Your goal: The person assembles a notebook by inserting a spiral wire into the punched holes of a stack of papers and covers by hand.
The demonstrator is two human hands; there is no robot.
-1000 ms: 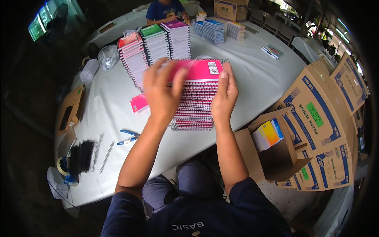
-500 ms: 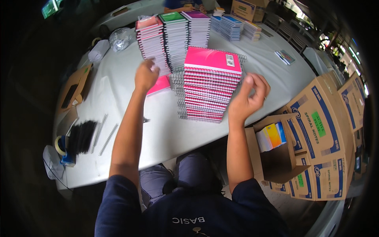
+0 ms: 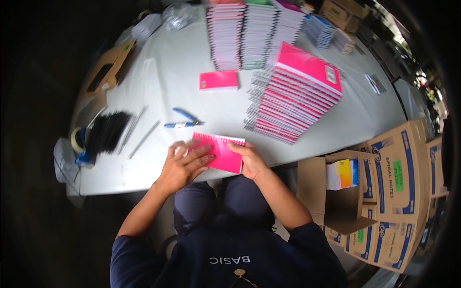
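Observation:
A pink notebook (image 3: 223, 156) with a row of holes or wire along its far edge is at the table's near edge. My right hand (image 3: 251, 161) grips its right end, thumb on top of the cover. My left hand (image 3: 185, 165) lies over the left part of the cover, fingers stretched out and slightly blurred. Beyond it rest blue-handled cutting pliers (image 3: 185, 120). Farther back lies a small pink pad (image 3: 218, 81). To the right stands a tall stack of pink spiral notebooks (image 3: 300, 96), with wire coils sticking out at its sides.
Behind stand tall stacks of notebooks with red (image 3: 225, 38), green (image 3: 258, 38) and purple covers (image 3: 288, 24). Black coils (image 3: 108, 132), loose wire coils (image 3: 139, 132) and a tape roll (image 3: 77, 139) lie at left. An open carton (image 3: 311, 187) and other cartons (image 3: 394, 177) are at right.
Both hands have come back from beside the tall pink stack to the near edge, and now have a pink notebook between them. The view has shifted, and the pliers show fully.

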